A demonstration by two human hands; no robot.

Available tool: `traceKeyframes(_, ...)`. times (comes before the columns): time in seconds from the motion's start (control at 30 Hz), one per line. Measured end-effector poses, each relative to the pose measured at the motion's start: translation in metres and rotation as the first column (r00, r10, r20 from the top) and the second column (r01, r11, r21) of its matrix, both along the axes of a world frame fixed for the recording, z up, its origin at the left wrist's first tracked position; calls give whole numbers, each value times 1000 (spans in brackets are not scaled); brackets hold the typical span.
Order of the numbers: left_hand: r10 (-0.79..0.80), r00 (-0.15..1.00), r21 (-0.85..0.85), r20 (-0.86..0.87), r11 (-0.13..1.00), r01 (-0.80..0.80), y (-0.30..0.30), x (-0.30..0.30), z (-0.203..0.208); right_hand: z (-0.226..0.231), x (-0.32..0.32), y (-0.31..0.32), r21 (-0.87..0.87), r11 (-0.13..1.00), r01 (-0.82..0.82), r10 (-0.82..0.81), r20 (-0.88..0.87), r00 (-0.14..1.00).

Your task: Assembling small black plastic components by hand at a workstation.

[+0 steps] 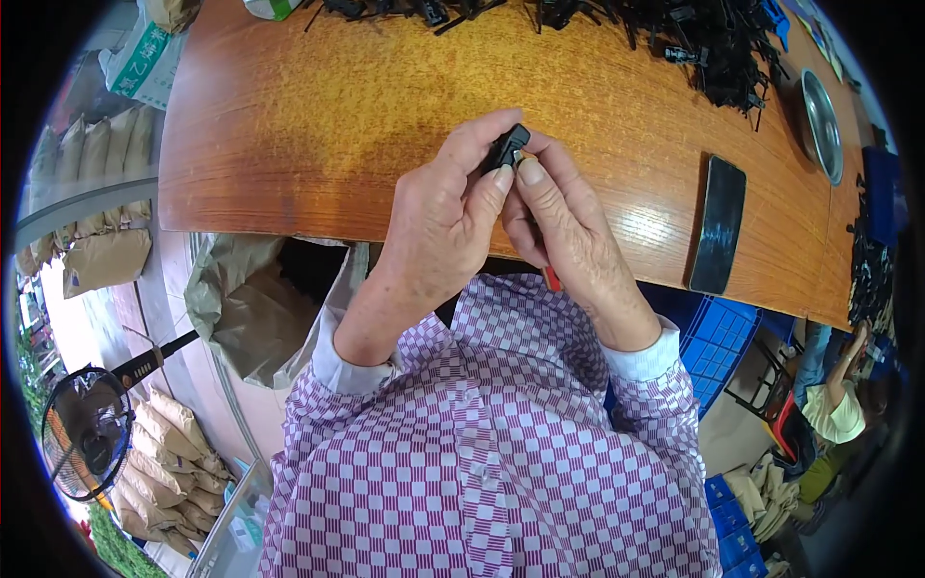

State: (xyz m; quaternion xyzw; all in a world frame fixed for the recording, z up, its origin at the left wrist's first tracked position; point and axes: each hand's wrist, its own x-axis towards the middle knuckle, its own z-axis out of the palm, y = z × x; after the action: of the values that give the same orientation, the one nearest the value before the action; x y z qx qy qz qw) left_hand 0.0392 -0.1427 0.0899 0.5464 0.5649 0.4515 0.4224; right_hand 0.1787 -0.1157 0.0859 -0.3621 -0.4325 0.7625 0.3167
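Both hands meet over the near edge of a wooden table [318,125]. A small black plastic part [506,147] is pinched between the thumb and fingers of my left hand [445,226]. My right hand [568,226] presses against the same part with its thumb, and something red [551,279] shows under its palm. The sleeves are pink and white checked.
A heap of black plastic parts [713,43] lies along the table's far edge. A dark phone [719,223] lies flat at the right, near a metal bowl [821,123]. An open paper sack [246,299] stands below the table, a fan [82,433] at the left, and a seated person [838,400] at the right.
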Motion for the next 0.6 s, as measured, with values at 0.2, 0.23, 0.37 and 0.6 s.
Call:
traceKeyframes(0.2,34,998,104,-49,994,-29,-2,-7,-1,5,-12,3,22,1000,-20,20,28,999)
traceKeyframes(0.23,44,998,129,-55,991,-37,-3,-9,-1,6,-15,2,30,999,-16,16,29,999)
traceKeyframes(0.37,160,975,273,-152,955,-114,-2,-13,-7,1,-25,5,75,996,-49,44,68,997)
traceKeyframes(0.6,212,964,246,-161,954,-169,-5,-34,-26,-17,-33,46,326,855,-403,228,461,858)
